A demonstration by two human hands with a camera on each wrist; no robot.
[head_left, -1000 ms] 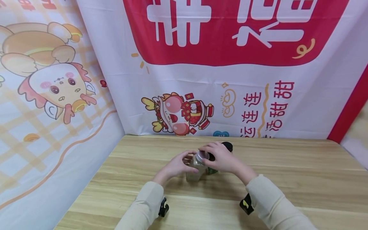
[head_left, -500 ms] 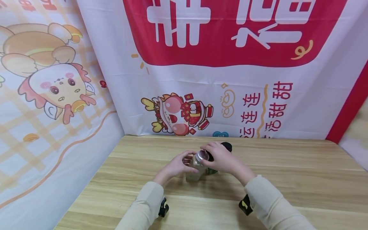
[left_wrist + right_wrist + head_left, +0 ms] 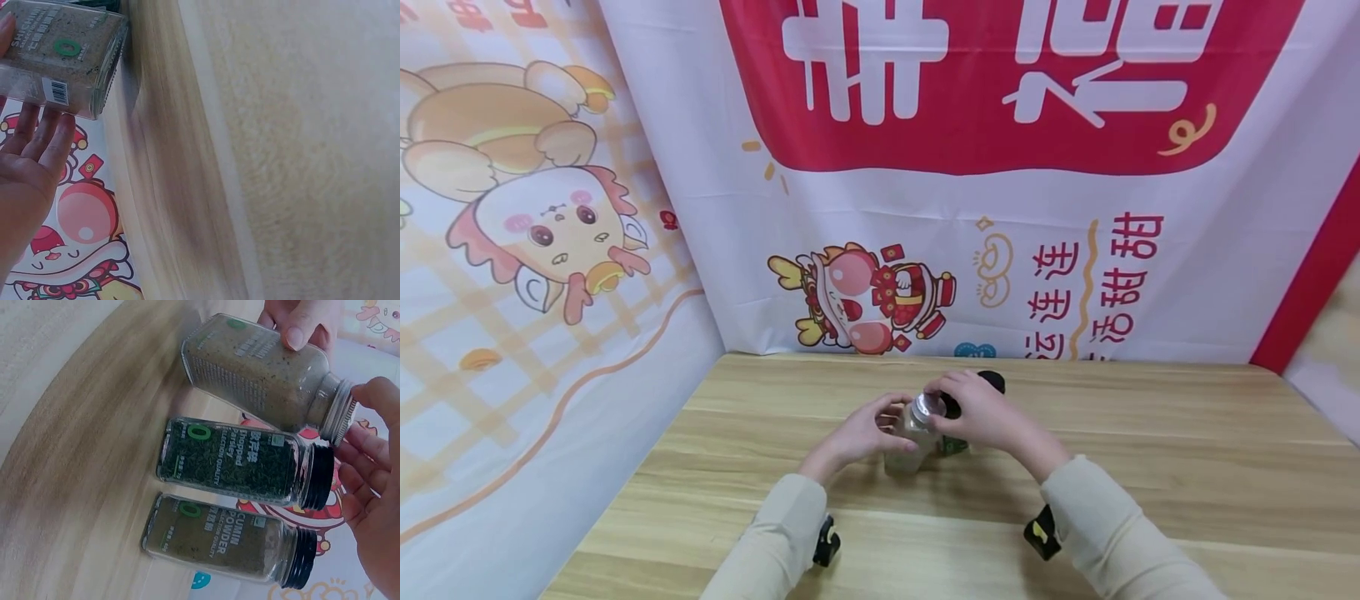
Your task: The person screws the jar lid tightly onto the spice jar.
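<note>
A clear square spice jar (image 3: 259, 369) of speckled brown seasoning, with a silver screw lid (image 3: 341, 412), leans slightly in the head view. My left hand (image 3: 867, 433) holds its body, thumb on one side and fingers on the other. At the top, my right hand (image 3: 977, 408) pinches the silver lid between thumb and fingers. Beside it in the right wrist view stand a black-capped jar of chopped parsley (image 3: 231, 461) and a black-capped jar of cumin powder (image 3: 215, 534). In the head view my right hand largely hides these two.
All the jars are over a light wood-grain table (image 3: 1150, 467). A printed white and red cloth (image 3: 1075, 192) hangs along the table's back edge, and another patterned cloth (image 3: 542, 333) hangs at the left.
My right hand's fingers shift slightly around the silver lid, and the lid's top catches the light differently. My left hand and the jar stay almost in place.
</note>
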